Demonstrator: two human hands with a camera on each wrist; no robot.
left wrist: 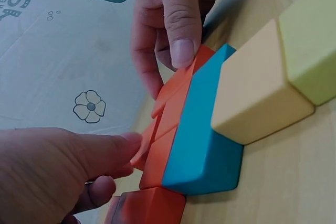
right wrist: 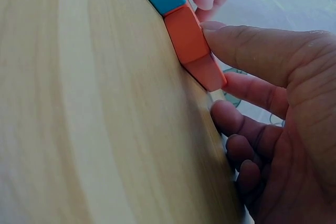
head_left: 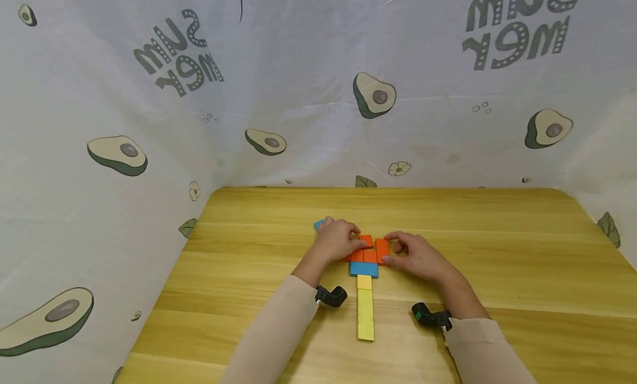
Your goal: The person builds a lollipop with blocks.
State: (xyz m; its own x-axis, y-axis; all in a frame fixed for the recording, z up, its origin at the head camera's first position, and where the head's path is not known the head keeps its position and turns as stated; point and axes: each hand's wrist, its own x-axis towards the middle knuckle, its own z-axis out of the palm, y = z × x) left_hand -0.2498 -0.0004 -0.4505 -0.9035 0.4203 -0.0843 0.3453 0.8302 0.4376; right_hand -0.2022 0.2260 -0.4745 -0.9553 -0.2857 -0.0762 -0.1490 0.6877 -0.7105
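Note:
Several orange wooden blocks lie side by side on the table, against the far side of a blue block (head_left: pixel 364 270). My right hand (head_left: pixel 420 257) pinches an upright-lying orange block (head_left: pixel 382 252) at the right end, thumb on its near part and index finger at its far end. With thumb and index finger, my left hand (head_left: pixel 335 240) pinches another orange block (head_left: pixel 366 240) in the far row. Toward me, a pale yellow block (left wrist: pixel 262 82) touches the blue one, followed by a long lime-yellow block (head_left: pixel 365 315). Left-hand fingers hide part of the orange group.
Another blue piece (head_left: pixel 318 224) shows partly beyond my left hand. The wooden table (head_left: pixel 497 251) reaches back to a white curtain (head_left: pixel 308 85) printed with avocados. Each wrist wears a black camera mount (head_left: pixel 332 296).

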